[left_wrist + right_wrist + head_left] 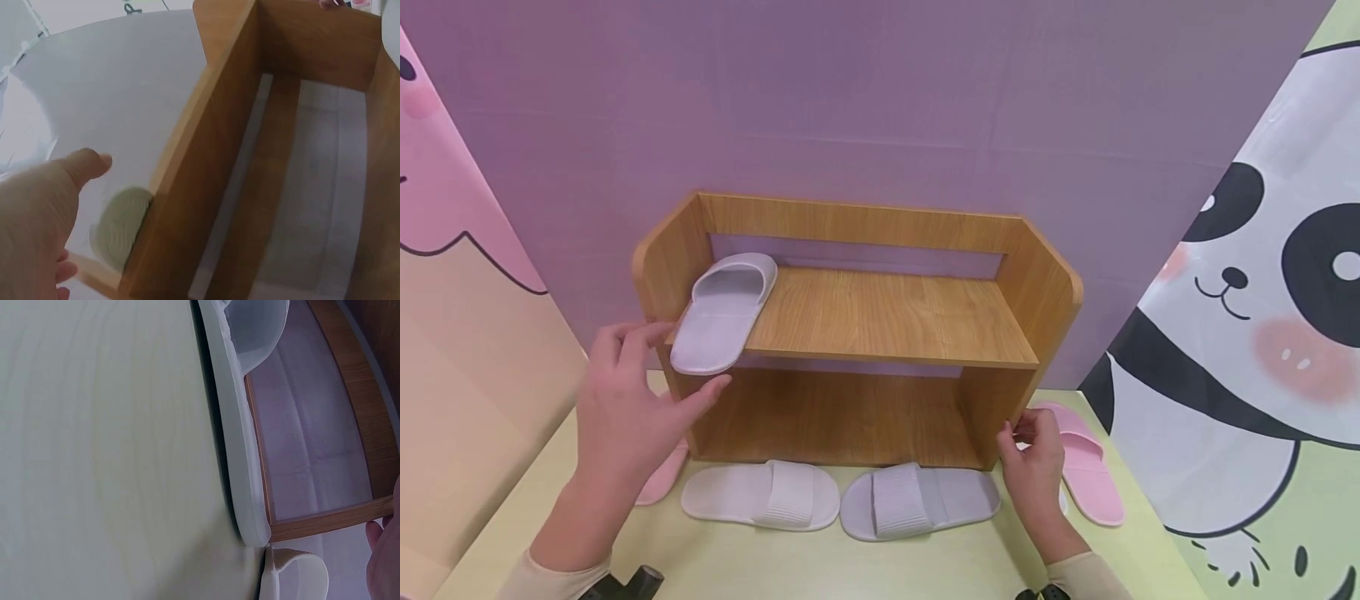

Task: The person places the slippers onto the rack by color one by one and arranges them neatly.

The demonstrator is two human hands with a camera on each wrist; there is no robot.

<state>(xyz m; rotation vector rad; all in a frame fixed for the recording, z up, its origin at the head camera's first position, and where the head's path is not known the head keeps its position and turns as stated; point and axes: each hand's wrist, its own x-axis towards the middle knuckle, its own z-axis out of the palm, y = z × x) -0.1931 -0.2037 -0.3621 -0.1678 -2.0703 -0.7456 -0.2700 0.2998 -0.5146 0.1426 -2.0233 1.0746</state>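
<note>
Fingers (pixel 646 340) beside rack (pixel 887 312), slippers (pixel 790 496) in front

lilac slipper (pixel 711 333), pink slipper (pixel 1092 483), brown wood-grained rack (pixel 887 312), purple backdrop (pixel 880 92)

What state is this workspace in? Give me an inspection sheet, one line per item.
Surface: pale, faintly grained table.
Job's things: wooden rack, upright; lilac slipper at the left of its upper shelf, overhanging the front edge; white slipper and grey slipper on the table before it; pink slipper right, another, partly hidden, left.
Clutter: nothing seen.
Hands: left hand spread beside the lilac slipper, no grip seen; right hand at the rack's right side, grip unclear.
Cables: nothing seen.
Surroundings: purple wall behind; panda picture right; pink picture left.
</note>
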